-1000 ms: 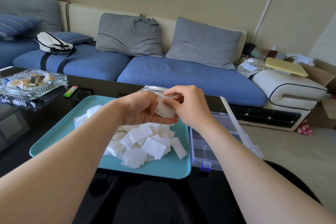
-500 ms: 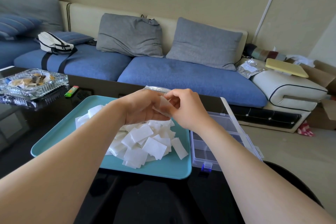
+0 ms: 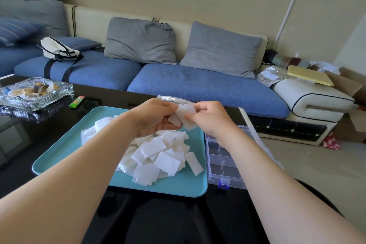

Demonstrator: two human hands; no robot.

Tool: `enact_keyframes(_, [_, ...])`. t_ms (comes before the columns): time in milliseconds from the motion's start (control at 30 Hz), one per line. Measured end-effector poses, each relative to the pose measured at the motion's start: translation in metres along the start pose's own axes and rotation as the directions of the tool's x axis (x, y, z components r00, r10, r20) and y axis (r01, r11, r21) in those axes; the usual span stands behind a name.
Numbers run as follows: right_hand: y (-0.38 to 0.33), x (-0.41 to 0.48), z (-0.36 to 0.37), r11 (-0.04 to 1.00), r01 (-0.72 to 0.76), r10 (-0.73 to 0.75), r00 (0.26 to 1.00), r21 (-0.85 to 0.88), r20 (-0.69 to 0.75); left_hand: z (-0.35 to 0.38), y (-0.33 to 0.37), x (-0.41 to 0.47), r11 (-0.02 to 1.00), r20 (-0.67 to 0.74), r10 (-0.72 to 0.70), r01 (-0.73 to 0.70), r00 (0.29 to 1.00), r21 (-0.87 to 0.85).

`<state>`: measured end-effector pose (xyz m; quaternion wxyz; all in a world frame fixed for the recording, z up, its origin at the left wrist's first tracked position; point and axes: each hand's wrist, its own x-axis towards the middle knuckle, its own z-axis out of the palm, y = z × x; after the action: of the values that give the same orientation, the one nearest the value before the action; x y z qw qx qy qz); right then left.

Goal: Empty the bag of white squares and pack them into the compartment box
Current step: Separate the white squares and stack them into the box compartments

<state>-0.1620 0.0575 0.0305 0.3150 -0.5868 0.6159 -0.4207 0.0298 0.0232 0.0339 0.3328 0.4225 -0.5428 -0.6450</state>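
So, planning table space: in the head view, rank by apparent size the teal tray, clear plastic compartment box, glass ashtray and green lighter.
Teal tray
Clear compartment box, glass ashtray: unranked, right arm covers box
Green lighter

I saw matt, papery white squares (image 3: 158, 156) against a smooth, satin teal plastic tray (image 3: 65, 156). The clear plastic bag (image 3: 174, 99) looked crinkled and shiny, the transparent hard-plastic compartment box (image 3: 223, 166) glossy. The black table (image 3: 17, 140) was mirror-glossy, the cut-glass ashtray (image 3: 35, 93) sparkled, and the blue sofa (image 3: 198, 85) was matt woven cloth.
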Motion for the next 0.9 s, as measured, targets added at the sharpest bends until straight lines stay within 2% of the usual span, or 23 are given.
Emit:
enact_keyframes(133, [-0.008, 0.0, 0.002, 0.949, -0.158, 0.167, 0.986, 0.274, -0.01, 0.005, -0.002, 0.006, 0.994, -0.074, 0.076, -0.07, 0.994, 0.082])
enact_keyframes(200, [-0.01, -0.001, 0.003, 0.931, -0.174, 0.182, 0.983, 0.32, 0.007, 0.008, -0.001, 0.005, 0.993, -0.056, 0.099, -0.095, 0.993, 0.074])
enact_keyframes(367, [-0.004, -0.002, 0.003, 0.988, -0.047, 0.061, 0.994, 0.144, -0.092, 0.013, 0.005, -0.002, 0.996, 0.061, 0.074, -0.071, 0.995, -0.048])
enact_keyframes(500, [-0.005, -0.003, 0.003, 0.991, 0.118, -0.125, 0.981, -0.054, -0.147, 0.011, 0.005, -0.002, 0.998, 0.057, 0.066, -0.065, 0.996, -0.017])
enact_keyframes(600, [-0.01, -0.007, 0.003, 0.963, 0.246, -0.263, 0.948, -0.113, -0.18, 0.011, 0.004, -0.002, 0.997, 0.053, 0.074, -0.075, 0.996, 0.015])
enact_keyframes(767, [-0.009, -0.01, 0.005, 0.869, 0.383, -0.422, 0.904, -0.312, -0.066, 0.007, 0.002, 0.0, 0.998, 0.05, 0.061, -0.061, 0.997, -0.009])
enact_keyframes(833, [-0.01, -0.012, 0.007, 0.835, 0.375, -0.395, 0.918, -0.403, 0.035, 0.005, 0.0, 0.001, 0.999, 0.054, 0.042, -0.042, 0.998, -0.006])
enact_keyframes(900, [-0.011, -0.015, 0.01, 0.795, 0.348, -0.366, 0.928, -0.497, 0.064, 0.005, 0.0, 0.0, 1.0, 0.05, 0.019, -0.02, 0.999, 0.012])
